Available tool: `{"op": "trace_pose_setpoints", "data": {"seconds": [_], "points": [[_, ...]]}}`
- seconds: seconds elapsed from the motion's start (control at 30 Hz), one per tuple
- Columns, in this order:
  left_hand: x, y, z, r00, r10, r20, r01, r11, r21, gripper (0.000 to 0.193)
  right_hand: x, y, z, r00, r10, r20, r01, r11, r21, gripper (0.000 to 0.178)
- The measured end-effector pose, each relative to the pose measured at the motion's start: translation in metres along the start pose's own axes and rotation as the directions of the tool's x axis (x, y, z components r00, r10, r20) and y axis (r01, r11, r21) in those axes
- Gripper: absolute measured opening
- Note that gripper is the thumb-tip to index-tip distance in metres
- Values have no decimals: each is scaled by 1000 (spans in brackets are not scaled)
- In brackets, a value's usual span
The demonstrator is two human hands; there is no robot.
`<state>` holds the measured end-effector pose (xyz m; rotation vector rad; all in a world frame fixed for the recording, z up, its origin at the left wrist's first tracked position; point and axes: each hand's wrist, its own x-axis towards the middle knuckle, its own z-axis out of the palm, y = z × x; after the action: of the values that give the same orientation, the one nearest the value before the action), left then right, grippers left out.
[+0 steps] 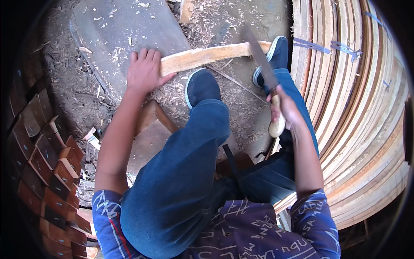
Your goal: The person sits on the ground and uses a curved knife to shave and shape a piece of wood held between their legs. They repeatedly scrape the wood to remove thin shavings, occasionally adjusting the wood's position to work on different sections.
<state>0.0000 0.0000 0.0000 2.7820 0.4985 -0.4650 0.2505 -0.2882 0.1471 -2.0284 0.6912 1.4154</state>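
Observation:
A curved length of pale wood [202, 57] lies crosswise in front of me, brown streaks along its face. My left hand [145, 71] grips its left end, thumb along the near edge. In my right hand [282, 108] is a machete [264, 64], my fingers wrapped round its pale wooden handle. The long blade points up and away, its far end blurred, and passes over the wood near its right end. Whether blade and wood touch, I cannot tell. My right shoe [276, 56] is at the wood's right end; my left shoe [202, 86] is just below its middle.
Stacked curved wooden strips [345, 108], tied with bluish bands, fill the right side. At the left stand piled brown wood blocks [56, 185]. A flat grey board [129, 26] lies on the ground, scattered with shavings. A wood block [151, 123] sits beside my left forearm.

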Motion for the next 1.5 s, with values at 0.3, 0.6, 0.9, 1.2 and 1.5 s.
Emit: {"op": "trace_pose_setpoints", "data": {"seconds": [0.3, 0.6, 0.9, 1.2, 1.5], "points": [[-1, 1, -7, 997, -13, 79, 12, 1000, 13, 74, -57, -57, -38, 925, -381, 0, 366, 890, 271, 52], [0, 8, -6, 997, -6, 71, 5, 1000, 12, 72, -34, -30, -33, 972, 207, 112, -207, 978, -14, 47], [-4, 0, -3, 997, -12, 72, 8, 999, 54, 74, -58, -82, -13, 833, -522, -186, 505, 853, -131, 51], [1, -1, -9, 996, -16, 89, 13, 999, 31, 72, -95, -93, 14, 567, -812, -136, 708, 565, -424, 42], [13, 8, -7, 991, -5, 134, 7, 1000, -18, 73, -11, -14, -17, 835, -542, -96, 82, 296, -952, 50]]}}
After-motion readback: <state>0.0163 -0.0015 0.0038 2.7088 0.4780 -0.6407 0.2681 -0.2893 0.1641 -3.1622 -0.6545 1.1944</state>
